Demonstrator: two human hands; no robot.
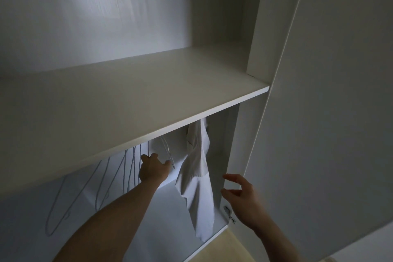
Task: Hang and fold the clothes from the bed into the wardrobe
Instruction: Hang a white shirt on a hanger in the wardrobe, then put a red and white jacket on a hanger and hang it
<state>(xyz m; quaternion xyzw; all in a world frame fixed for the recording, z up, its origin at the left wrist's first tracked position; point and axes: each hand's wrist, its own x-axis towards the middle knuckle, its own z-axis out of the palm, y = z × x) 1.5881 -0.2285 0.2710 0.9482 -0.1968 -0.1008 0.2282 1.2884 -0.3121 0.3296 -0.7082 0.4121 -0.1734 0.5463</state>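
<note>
1. The fingers (146, 158) of the left hand (153, 169) are curled against a white garment (161, 149) hung below the shelf (131, 100); whether cloth is actually gripped cannot be told.
2. A clear hanger (168, 151) is seen just beside the left thumb, against that garment.
3. The right hand (240, 193) is held open, fingers spread and loosely bent, nothing grasped, near the wardrobe's side panel (236, 155).
4. A second white garment (198, 176) hangs between the two hands, draped down towards the wardrobe floor.
5. Empty wire hangers (125, 168) are ranged to the left, under the shelf.
6. The open door (329, 112) is shown on the right, with a metal hinge (229, 214) below the right hand.
</note>
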